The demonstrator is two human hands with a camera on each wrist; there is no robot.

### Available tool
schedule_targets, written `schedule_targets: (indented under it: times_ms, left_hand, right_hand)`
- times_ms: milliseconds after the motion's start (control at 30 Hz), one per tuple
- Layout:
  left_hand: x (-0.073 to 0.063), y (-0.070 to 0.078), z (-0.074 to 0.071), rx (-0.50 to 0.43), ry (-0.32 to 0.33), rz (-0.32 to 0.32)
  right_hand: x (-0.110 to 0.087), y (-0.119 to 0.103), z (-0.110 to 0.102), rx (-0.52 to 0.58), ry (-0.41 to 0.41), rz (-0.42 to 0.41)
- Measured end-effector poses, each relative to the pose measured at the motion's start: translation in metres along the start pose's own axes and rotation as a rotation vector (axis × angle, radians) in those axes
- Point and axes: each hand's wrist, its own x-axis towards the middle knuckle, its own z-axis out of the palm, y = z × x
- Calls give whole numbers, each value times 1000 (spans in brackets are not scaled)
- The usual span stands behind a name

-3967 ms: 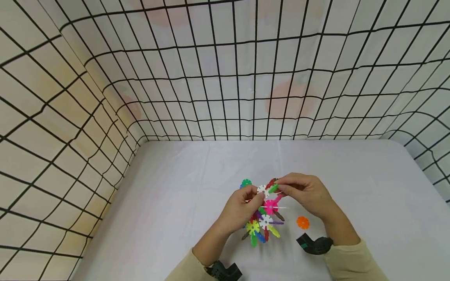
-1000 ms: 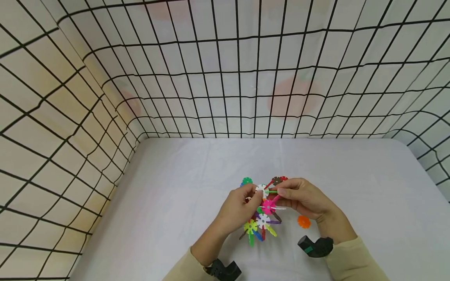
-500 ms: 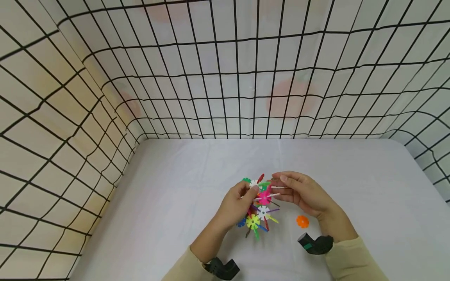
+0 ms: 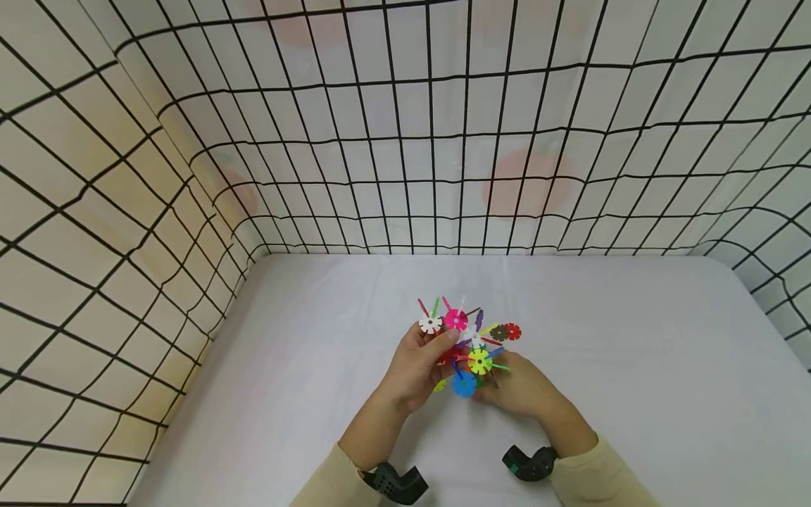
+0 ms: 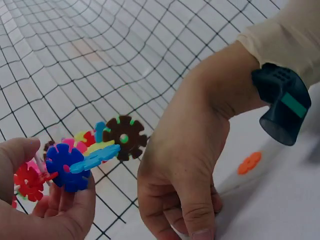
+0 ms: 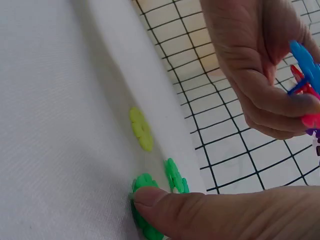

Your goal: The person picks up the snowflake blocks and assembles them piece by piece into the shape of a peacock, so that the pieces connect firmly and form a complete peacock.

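My left hand (image 4: 412, 366) holds a many-coloured cluster of interlocked plastic snowflake discs (image 4: 479, 362) above the table, thumb on its near side. White, pink, yellow, blue, brown and red discs stick out at different angles. In the left wrist view a dark blue disc (image 5: 68, 167) sits between thumb and fingers. My right hand (image 4: 522, 386) is lower, partly behind the cluster in the head view. Its thumb lies on a loose green disc (image 6: 145, 210) at the white cloth, and the fingers beneath are hidden in the right wrist view.
A loose yellow disc (image 6: 141, 129) and a second green disc (image 6: 174, 175) lie near the right thumb. An orange disc (image 5: 250, 163) lies on the cloth beside the right wrist. Black netting (image 4: 405, 179) rises at the back and sides of the white table (image 4: 329, 310).
My left hand has turned the cluster, so its white and pink discs now point up. My right hand has left the cluster's green piece and dropped lower, left and nearer, over the orange disc's line of sight.
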Motion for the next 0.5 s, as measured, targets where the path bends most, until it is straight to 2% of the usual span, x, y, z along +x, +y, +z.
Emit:
schedule_targets:
  times_ms: [133,233,333,500]
  left_hand:
    - [0,0,1,-50,33,27]
    - [1,0,2,-98,46,45]
    - [1,-1,2,-159,32,61]
    - [0,-3,3,-263,1,48]
  right_hand:
    - [1,-7,0,-51,-25,86]
    - [4,-8,1,-96,-27,95]
    - [6,-5,2,-106,-4,70]
    - [9,-2,0,5,43,33]
